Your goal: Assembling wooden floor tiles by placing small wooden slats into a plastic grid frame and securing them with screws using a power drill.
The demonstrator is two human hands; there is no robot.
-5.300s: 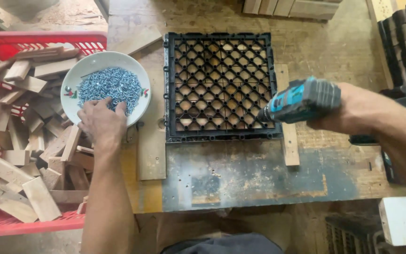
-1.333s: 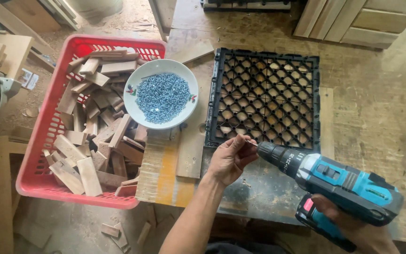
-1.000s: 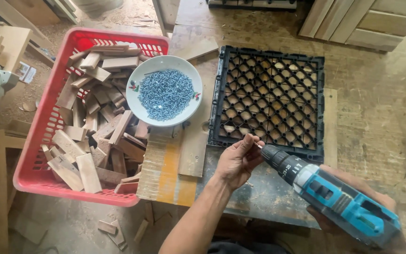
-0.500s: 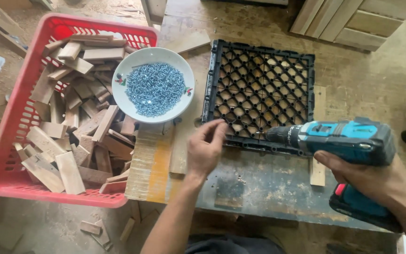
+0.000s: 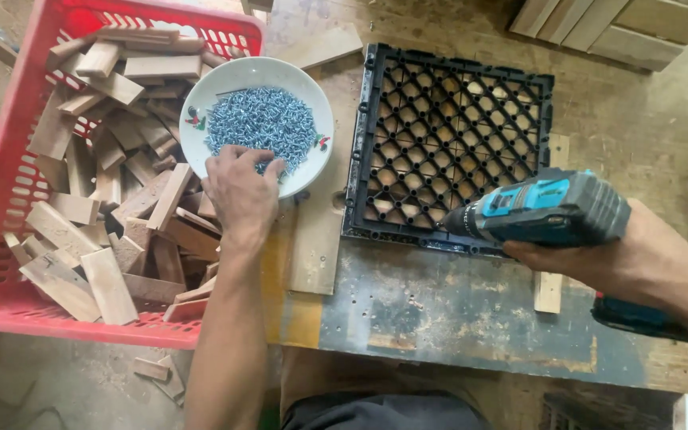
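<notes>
Left hand [image 5: 242, 189] stretched forward at the end of a bare, nearly straight forearm, palm down, fingers [image 5: 258, 162] curled with tips pressed downward. Right hand [image 5: 607, 253] entering from the right edge, wrist level, fingers wrapped tight in a closed grip, knuckles facing left, forearm bare.

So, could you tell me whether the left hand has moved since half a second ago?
Yes. The left hand moved from the black plastic grid tile left to the white bowl of screws.
</notes>
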